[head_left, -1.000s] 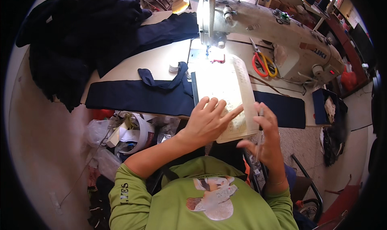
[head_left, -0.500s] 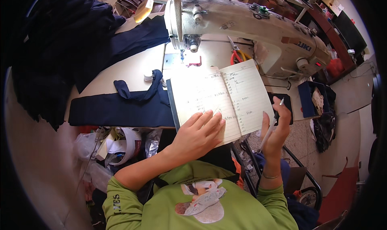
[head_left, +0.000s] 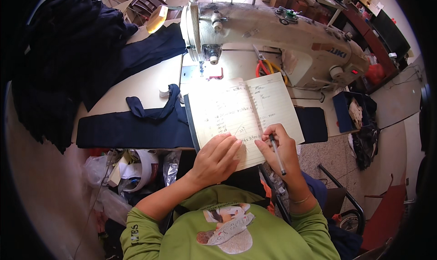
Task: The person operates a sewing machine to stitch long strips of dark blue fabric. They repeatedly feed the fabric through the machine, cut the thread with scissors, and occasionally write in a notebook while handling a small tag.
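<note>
An open notebook (head_left: 221, 112) with handwritten lined pages lies at the front of the sewing table, over dark navy fabric (head_left: 132, 133). My left hand (head_left: 216, 159) rests flat on the lower part of its left page, fingers stretched out. Over the lower right page, near the fold, my right hand (head_left: 283, 150) grips a pen (head_left: 278, 157) with a clear barrel and dark cap end. The pen slants back toward my wrist; its writing tip is hidden by my fingers, so contact with the paper cannot be made out.
Behind the notebook stands a sewing machine (head_left: 255, 28), its lamp lit. Red-and-yellow-handled scissors (head_left: 262, 68) lie beneath its arm. A navy cloth heap (head_left: 68, 46) fills the left side. A blue bin (head_left: 344, 110) sits at the right edge; plastic bags (head_left: 98, 169) lie below the table.
My right hand has moved left from beside the notebook's right edge onto the page, and the pen has swung round in its grip. My left hand stays on the left page.
</note>
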A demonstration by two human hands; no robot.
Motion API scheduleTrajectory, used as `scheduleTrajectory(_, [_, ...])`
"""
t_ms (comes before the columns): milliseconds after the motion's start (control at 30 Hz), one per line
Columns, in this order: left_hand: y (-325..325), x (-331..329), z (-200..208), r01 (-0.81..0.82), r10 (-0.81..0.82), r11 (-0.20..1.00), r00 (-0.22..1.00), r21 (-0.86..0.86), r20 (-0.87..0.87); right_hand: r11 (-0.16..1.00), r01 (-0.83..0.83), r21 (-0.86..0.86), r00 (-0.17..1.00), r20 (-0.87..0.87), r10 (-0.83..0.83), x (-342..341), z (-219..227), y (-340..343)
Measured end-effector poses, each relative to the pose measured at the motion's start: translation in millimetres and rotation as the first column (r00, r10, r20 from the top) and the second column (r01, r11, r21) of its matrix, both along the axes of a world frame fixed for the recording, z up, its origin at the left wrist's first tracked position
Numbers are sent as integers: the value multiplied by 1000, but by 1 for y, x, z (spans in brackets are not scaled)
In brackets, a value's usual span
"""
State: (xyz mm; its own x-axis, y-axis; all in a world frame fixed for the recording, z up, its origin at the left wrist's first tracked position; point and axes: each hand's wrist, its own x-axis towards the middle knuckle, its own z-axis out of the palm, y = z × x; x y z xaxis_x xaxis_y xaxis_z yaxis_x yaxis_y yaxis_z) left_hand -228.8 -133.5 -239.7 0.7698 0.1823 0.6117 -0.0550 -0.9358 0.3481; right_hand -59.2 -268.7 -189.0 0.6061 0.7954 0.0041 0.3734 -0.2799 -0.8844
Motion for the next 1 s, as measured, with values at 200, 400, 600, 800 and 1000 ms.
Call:
scheduleTrajectory(200, [4, -1, -10, -6, 4, 1000, 993, 16, 121, 993, 12, 120, 990, -139, 5, 3, -8, 4])
scheduleTrajectory(400, [6, -2, -16, -8, 1, 1000, 960, 26, 279, 971, -34, 235, 957, -274, 100, -6, -10, 11])
scheduleTrajectory(600, [8, -11, 6, 122, -72, 982, 949, -146, 305, 924, 55, 379, 893, -433, 124, -25, 0, 19])
scheduleTrajectory(800, [67, -29, 57, -346, 367, 930, 902, -128, 229, 936, 73, 344, 975, -222, 5, -22, 39, -1])
scheduleTrajectory(1000, [173, -50, 43, -532, 538, 825, 843, 189, 22, 958, 50, 283, 854, 485, -188, -21, 83, -55])
